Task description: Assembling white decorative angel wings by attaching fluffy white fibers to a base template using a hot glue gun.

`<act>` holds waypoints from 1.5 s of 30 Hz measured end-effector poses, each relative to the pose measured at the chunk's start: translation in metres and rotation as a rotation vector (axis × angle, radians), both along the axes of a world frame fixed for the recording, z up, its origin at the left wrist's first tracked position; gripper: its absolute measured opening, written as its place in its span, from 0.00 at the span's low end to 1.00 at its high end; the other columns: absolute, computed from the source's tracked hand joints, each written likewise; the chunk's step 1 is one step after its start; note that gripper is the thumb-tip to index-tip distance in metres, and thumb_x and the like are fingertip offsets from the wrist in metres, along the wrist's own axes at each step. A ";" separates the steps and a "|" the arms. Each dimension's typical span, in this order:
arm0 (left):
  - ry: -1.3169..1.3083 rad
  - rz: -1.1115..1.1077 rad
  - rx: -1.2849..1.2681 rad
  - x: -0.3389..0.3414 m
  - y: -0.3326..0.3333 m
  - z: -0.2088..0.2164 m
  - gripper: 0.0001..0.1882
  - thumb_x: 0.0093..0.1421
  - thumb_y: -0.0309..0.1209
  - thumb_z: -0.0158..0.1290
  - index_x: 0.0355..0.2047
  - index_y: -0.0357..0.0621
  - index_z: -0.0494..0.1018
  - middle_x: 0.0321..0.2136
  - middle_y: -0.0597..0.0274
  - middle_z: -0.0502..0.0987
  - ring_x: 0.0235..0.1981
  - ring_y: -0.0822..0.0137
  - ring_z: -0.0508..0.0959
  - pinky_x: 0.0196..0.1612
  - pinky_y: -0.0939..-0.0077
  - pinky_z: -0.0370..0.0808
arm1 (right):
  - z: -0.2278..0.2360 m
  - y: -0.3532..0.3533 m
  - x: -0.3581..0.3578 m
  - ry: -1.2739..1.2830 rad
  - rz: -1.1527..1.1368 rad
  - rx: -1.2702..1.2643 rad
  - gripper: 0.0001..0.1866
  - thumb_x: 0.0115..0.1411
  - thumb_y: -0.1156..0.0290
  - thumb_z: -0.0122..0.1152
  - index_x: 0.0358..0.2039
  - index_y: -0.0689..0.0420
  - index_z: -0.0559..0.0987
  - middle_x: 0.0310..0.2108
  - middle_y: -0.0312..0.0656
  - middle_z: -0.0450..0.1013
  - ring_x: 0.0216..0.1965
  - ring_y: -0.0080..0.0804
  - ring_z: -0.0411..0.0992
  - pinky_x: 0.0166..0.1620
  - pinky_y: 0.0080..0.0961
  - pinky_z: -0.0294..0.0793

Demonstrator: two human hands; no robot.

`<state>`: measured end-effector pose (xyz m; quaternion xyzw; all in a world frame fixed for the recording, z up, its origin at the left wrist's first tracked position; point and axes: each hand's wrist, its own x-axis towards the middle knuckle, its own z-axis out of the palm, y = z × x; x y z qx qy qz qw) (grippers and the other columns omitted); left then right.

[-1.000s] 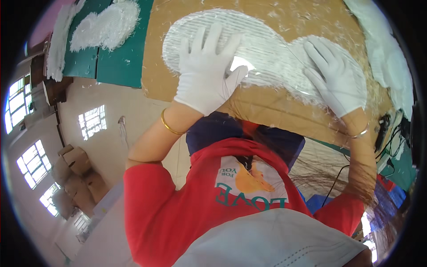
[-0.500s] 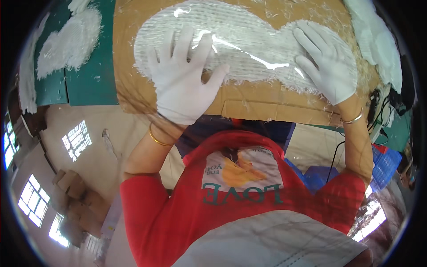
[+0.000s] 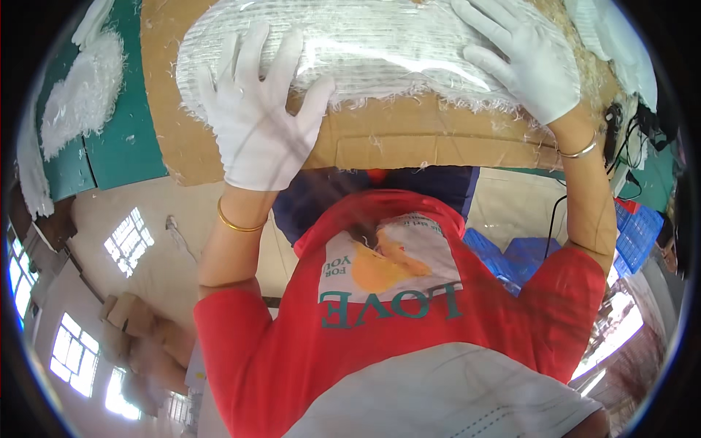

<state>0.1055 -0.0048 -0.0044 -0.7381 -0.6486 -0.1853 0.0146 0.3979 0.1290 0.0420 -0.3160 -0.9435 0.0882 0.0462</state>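
A white fibrous sheet with a rounded, waisted outline and frayed edges lies flat before me. Its glossy surface catches bright streaks of light. Under it is a brown cardboard sheet. My left hand, in a white glove, rests palm down on the left end of the fibrous sheet, fingers spread. On its right end lies my right hand, gloved the same way, fingers stretched out and thumb apart. Neither hand grips anything. The sheet's far edge is partly cut off by the top of the view.
More white fibrous pieces lie on the green table at the left, one a ragged pad. A white pile and black cables are at the right. Cardboard boxes and blue crates stand lower down.
The cardboard and fibrous sheet appear higher and farther left in view. Both hands shift with them, staying at about the same spots on the sheet.
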 end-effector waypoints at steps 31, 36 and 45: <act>0.079 -0.037 -0.190 -0.067 -0.047 0.029 0.37 0.49 0.60 0.64 0.61 0.71 0.76 0.70 0.44 0.59 0.67 0.29 0.58 0.65 0.26 0.48 | -0.012 0.012 0.017 -0.228 -0.042 0.008 0.32 0.64 0.61 0.59 0.69 0.52 0.70 0.70 0.45 0.65 0.71 0.47 0.60 0.73 0.39 0.55; -0.049 -0.005 -0.103 -0.075 -0.051 0.028 0.38 0.50 0.61 0.63 0.61 0.68 0.76 0.70 0.44 0.59 0.66 0.30 0.59 0.65 0.28 0.48 | -0.013 0.012 0.013 -0.134 -0.060 -0.053 0.32 0.60 0.68 0.64 0.65 0.56 0.73 0.67 0.47 0.67 0.69 0.50 0.62 0.71 0.40 0.60; 0.055 0.051 -0.099 -0.061 -0.041 0.024 0.38 0.51 0.60 0.63 0.59 0.57 0.76 0.71 0.47 0.59 0.66 0.34 0.58 0.63 0.29 0.49 | -0.012 0.013 0.013 -0.174 -0.056 -0.001 0.31 0.60 0.66 0.64 0.65 0.55 0.74 0.68 0.44 0.67 0.69 0.48 0.63 0.71 0.39 0.60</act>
